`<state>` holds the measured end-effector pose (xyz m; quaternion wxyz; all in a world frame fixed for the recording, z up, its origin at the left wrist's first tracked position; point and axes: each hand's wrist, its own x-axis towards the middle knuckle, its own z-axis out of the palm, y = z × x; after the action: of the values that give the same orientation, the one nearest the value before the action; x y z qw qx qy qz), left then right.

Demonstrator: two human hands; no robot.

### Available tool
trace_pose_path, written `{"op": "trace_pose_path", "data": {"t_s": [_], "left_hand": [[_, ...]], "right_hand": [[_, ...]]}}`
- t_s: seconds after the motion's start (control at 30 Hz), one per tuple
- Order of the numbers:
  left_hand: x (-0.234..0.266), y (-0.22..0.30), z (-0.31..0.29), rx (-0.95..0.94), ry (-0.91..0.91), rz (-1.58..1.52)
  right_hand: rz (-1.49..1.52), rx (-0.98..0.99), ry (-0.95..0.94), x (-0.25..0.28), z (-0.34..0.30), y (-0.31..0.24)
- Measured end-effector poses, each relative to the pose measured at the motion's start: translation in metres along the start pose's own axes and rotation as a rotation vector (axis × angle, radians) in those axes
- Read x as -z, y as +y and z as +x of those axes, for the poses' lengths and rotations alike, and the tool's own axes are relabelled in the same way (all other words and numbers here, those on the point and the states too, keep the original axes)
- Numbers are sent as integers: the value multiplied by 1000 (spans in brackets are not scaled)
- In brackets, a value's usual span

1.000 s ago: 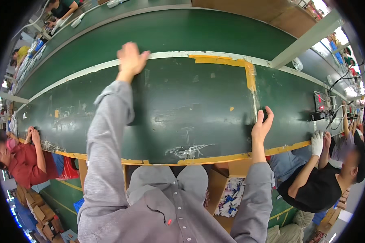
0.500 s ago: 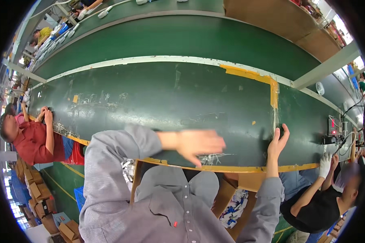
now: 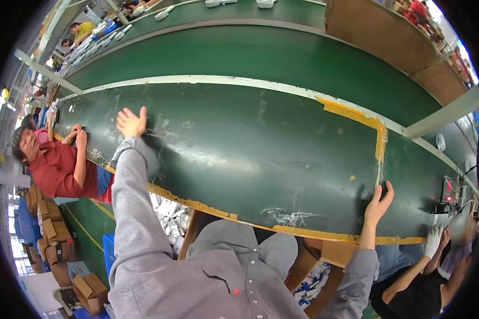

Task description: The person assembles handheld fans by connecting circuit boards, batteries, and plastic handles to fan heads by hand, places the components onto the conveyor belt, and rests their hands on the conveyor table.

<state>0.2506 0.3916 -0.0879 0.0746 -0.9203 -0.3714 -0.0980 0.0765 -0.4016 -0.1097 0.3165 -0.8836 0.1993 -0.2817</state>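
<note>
A dark green workbench with a scuffed surface stretches across in front of me. My left hand is extended toward the bench's left part, empty, with its fingers spread. Whether its palm touches the surface I cannot tell. At the right, near the front edge, my right hand is held on edge beside a seam in the bench top. Its thumb and fingers are apart and nothing shows in them. Yellow tape runs along the far right of the bench and turns toward me at the seam.
A green conveyor belt runs beyond the bench, with a cardboard sheet at the far right. Under the bench, boxes hold white parts. A person in red sits at left, another in black at right, near a small device.
My left hand has swung from the front middle of the bench out to the left and away from me. My right hand stays by the seam. The whole view has shifted slightly.
</note>
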Motion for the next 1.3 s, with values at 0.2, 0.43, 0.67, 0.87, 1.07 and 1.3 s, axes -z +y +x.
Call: {"op": "trace_pose_path", "data": {"t_s": [0.2, 0.43, 0.67, 0.87, 1.07, 1.3], "left_hand": [[-11, 119, -27, -27, 6, -282], [68, 306, -149, -833, -4, -794], [79, 287, -136, -1008, 151, -730], [-1, 81, -2, -97, 260, -187], [-38, 24, 36, 274, -43, -212], [3, 118, 64, -70, -107, -231]], "right_hand": [[-4, -22, 10, -2, -2, -1], [-87, 21, -13, -4, -4, -3], [-72, 28, -38, 4, -7, 3], [-118, 32, -40, 4, -4, 7], [-177, 59, -65, 0, -3, 9], [-212, 66, -43, 5, -4, 20]]}}
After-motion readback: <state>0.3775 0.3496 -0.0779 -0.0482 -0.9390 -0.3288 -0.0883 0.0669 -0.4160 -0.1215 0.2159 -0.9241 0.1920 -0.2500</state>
